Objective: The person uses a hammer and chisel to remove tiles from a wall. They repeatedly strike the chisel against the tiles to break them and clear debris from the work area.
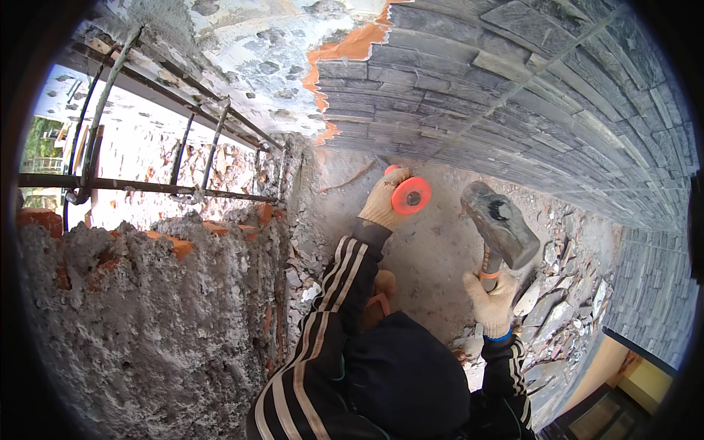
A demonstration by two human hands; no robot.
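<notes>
My left hand [385, 201], in a knitted work glove, is closed around a chisel with a round orange hand guard [411, 196]. The chisel's end pokes through the middle of the guard; its tip is hidden, near the foot of the stone-clad wall. My right hand [491, 302], also gloved, grips the handle of a sledgehammer just below its heavy, dusty steel head [500, 223]. The hammer head is raised to the right of the chisel, apart from it. Both arms wear dark sleeves with light stripes.
Grey stone cladding [467, 99] covers the wall ahead, with a ragged orange edge beside chipped plaster [258, 66]. Exposed rebar [148, 184] crosses an opening at the left above a broken brick-and-mortar wall [143, 319]. Tile rubble [550, 313] lies at the right on the dusty floor.
</notes>
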